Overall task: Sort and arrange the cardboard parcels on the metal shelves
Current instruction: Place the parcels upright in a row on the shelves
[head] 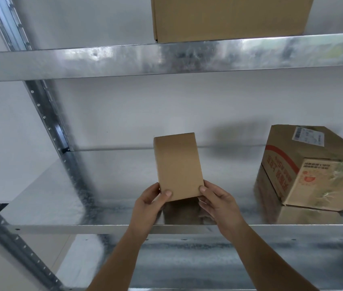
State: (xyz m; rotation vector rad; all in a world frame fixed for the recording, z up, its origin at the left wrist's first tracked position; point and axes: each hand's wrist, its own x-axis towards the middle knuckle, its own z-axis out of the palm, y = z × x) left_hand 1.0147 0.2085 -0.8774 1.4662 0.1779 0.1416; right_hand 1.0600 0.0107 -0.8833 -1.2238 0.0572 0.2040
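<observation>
Both hands grip one small plain parcel (178, 165) at its near end: the left hand (151, 203) has its thumb on the near left corner, the right hand (215, 201) its thumb on the near right corner, fingers curled beneath. The parcel is over the middle metal shelf (114, 171); whether it rests on it cannot be told. A printed, labelled carton (311, 166) sits on this shelf well right of the hands, and a large plain carton (229, 16) occupies the upper shelf (124, 61) above them.

We have a single head-worn wide-angle view, close to the metal shelves (124, 227), facing forward and slightly down across the middle shelf, with the upper shelf's edge (166, 59) overhead.
</observation>
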